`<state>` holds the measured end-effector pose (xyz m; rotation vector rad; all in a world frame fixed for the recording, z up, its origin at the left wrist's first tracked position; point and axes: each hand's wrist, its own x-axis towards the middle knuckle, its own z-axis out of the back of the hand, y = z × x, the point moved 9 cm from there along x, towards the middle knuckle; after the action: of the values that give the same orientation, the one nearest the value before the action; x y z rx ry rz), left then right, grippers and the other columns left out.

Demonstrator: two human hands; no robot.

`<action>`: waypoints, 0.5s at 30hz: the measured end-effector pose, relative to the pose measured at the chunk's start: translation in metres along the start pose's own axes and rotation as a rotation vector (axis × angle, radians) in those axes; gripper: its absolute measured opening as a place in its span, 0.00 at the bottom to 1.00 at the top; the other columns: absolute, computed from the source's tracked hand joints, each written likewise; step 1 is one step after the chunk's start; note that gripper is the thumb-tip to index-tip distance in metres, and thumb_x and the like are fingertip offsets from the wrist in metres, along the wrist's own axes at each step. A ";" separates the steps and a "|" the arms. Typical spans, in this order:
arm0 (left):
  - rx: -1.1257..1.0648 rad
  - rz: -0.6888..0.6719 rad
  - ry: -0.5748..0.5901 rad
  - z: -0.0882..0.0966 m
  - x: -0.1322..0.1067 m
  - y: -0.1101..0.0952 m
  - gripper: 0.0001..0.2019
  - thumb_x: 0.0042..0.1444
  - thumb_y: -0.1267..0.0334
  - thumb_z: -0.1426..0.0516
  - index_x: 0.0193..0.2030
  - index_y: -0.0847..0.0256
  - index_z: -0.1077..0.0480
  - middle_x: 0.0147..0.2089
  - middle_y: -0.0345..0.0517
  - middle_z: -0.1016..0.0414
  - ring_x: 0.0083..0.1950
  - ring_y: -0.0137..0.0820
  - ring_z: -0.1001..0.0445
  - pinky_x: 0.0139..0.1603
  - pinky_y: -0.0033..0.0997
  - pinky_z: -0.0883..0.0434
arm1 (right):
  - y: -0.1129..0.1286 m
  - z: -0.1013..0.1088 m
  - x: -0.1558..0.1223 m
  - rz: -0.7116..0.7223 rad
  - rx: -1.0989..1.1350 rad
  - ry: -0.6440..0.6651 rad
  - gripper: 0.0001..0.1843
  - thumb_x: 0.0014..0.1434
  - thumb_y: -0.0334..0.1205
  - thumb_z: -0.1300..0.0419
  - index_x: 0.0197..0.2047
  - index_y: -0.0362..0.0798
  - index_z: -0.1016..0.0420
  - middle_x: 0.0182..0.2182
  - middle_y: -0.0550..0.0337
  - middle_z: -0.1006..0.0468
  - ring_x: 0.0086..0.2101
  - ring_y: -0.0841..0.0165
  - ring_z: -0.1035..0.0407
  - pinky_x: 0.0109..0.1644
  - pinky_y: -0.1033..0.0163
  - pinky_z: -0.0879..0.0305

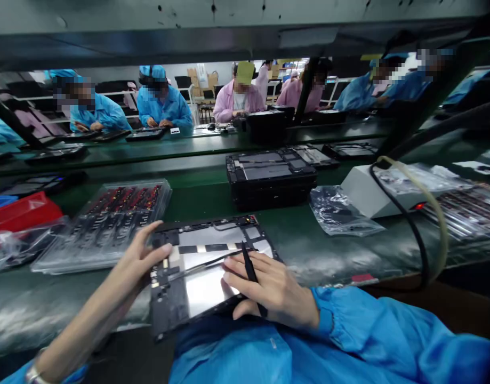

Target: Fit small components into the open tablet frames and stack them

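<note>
Left hand (138,261): thumb tip pressed flat on the dark left margin of the tablet chassis (200,290). Index finger stretched out along its upper left corner. Remaining fingers hidden behind the edge; the grip reads as a pinch on that side. Wrist straight, bare forearm running down and left out of view, with a wristband at the bottom edge.

Right hand (272,290): fingers long and close together, tips lying on the shiny metal plate of the chassis. A black stylus (250,269) is clamped between the fingers, with its tip pointing up and away, over the plate. Knuckles up, palm down. Blue sleeve (368,330) from the wrist toward lower right.

Chassis: open, inner face up, held between both hands at the near edge of the green belt (213,202), and tilted toward the person. A thin flex strip (205,262) lies across it from left to the stylus tip.

Surroundings: clear parts tray (109,224) just left of the left hand, red box (23,210) beyond it. A stack of black chassis (268,176) sits farther up the belt. Plastic bag (340,213) and white unit (372,194) with black cable (408,229) to the right. Other people in blue and pink coats sit along the far line.
</note>
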<state>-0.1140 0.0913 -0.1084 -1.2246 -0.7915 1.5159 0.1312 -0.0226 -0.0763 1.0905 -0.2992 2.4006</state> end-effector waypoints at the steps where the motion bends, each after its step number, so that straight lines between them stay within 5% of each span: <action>1: 0.000 -0.002 -0.076 0.019 0.002 -0.008 0.44 0.42 0.42 0.31 0.67 0.32 0.41 0.37 0.34 0.20 0.38 0.41 0.19 0.35 0.33 0.25 | -0.004 0.004 0.004 0.028 0.010 -0.021 0.25 0.72 0.55 0.43 0.56 0.40 0.24 0.54 0.44 0.18 0.58 0.59 0.25 0.64 0.53 0.27; 5: -0.047 -0.079 -0.331 0.088 0.028 -0.052 0.33 0.48 0.53 0.29 0.61 0.38 0.33 0.43 0.31 0.20 0.34 0.29 0.23 0.32 0.26 0.28 | -0.034 0.014 0.006 0.096 0.031 -0.037 0.14 0.73 0.40 0.41 0.56 0.40 0.24 0.53 0.46 0.17 0.59 0.59 0.25 0.66 0.50 0.28; 8: -0.118 -0.264 -0.414 0.118 0.074 -0.096 0.33 0.54 0.66 0.32 0.66 0.47 0.35 0.47 0.32 0.22 0.33 0.21 0.27 0.34 0.21 0.28 | -0.065 0.012 -0.001 0.045 0.070 -0.012 0.13 0.70 0.30 0.41 0.56 0.40 0.25 0.51 0.45 0.17 0.56 0.60 0.23 0.60 0.52 0.23; 11: -0.144 -0.370 -0.390 0.121 0.144 -0.129 0.31 0.62 0.69 0.37 0.70 0.54 0.40 0.45 0.32 0.23 0.35 0.18 0.28 0.41 0.21 0.27 | -0.091 0.001 -0.010 -0.096 0.104 0.016 0.15 0.71 0.29 0.44 0.59 0.44 0.26 0.50 0.48 0.17 0.53 0.63 0.22 0.54 0.57 0.21; 15: -0.075 -0.357 -0.369 0.098 0.242 -0.149 0.20 0.69 0.61 0.40 0.65 0.63 0.34 0.49 0.44 0.23 0.42 0.26 0.23 0.46 0.31 0.23 | -0.102 -0.009 -0.019 -0.216 0.136 0.074 0.21 0.77 0.41 0.48 0.69 0.48 0.34 0.45 0.53 0.17 0.43 0.66 0.22 0.45 0.60 0.23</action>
<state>-0.1636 0.3740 -0.0203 -0.8061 -1.2481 1.4370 0.1880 0.0621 -0.0970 1.0327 0.0076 2.2869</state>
